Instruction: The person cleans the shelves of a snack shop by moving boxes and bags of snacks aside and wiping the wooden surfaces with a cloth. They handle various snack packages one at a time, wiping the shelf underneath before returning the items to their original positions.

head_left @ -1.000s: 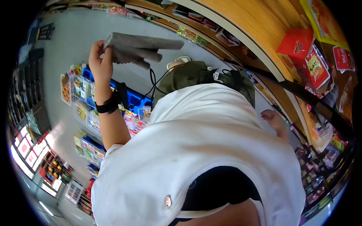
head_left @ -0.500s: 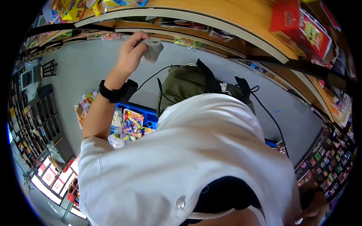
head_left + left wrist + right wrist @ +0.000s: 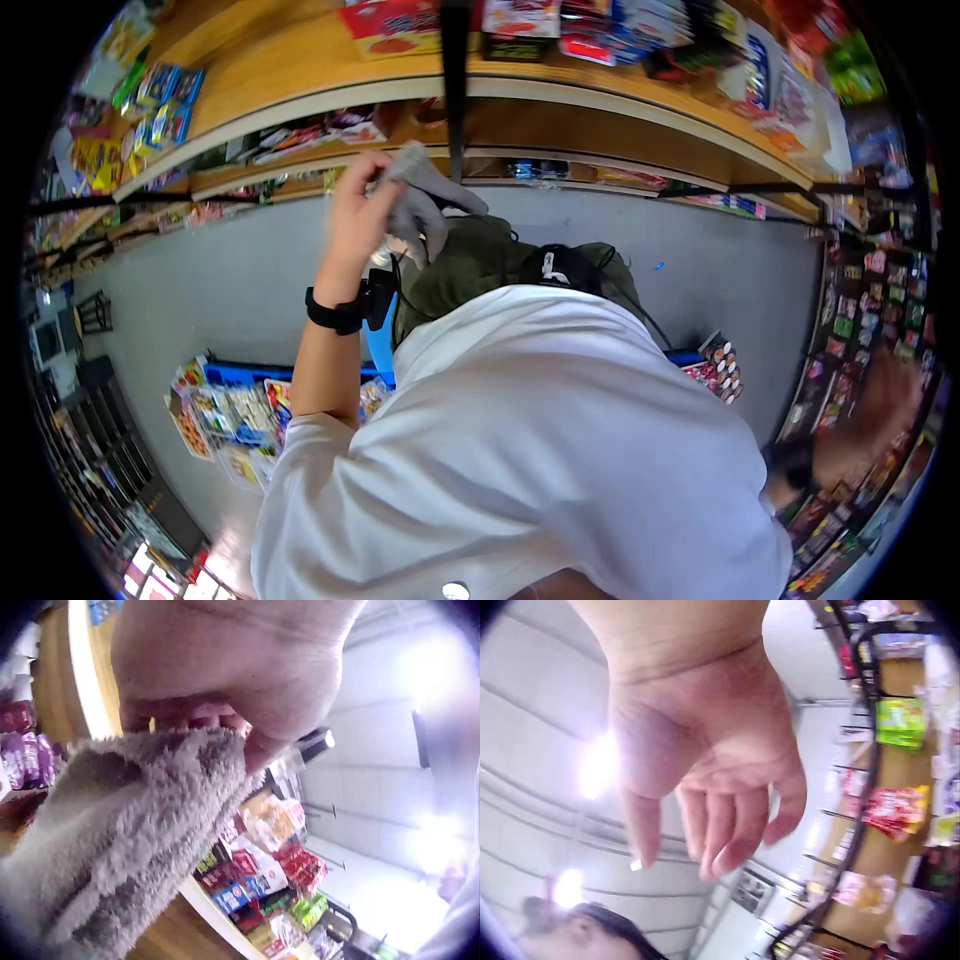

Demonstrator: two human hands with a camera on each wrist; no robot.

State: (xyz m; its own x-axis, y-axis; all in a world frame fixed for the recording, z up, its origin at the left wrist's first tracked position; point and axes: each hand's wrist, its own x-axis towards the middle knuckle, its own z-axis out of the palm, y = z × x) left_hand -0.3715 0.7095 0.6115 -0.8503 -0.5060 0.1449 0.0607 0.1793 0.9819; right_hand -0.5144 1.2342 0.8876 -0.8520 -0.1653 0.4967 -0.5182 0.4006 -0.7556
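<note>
A grey fluffy cloth (image 3: 418,205) hangs from my left hand (image 3: 355,225), pinched between thumb and fingers, over the dark green trousers. In the left wrist view the cloth (image 3: 142,832) spreads below the left hand (image 3: 232,667), its pile plainly visible and its lower part reaching the left edge. Out at the right side of the head view, blurred, is my right hand (image 3: 880,405), in front of a rack of small packets. The right wrist view shows the right hand (image 3: 712,750) with fingers relaxed and slightly bent, holding nothing.
Wooden shelves (image 3: 300,75) with snack packets curve across the front. Blue crates (image 3: 235,375) of packaged goods stand on the floor at the left. A packet rack (image 3: 850,340) is at the right, and a dark stool (image 3: 93,312) stands at the far left.
The view has turned so the shelves lie straight ahead. The cloth, bunched up half a second ago, hangs spread again. The right hand has come up and outward at the right.
</note>
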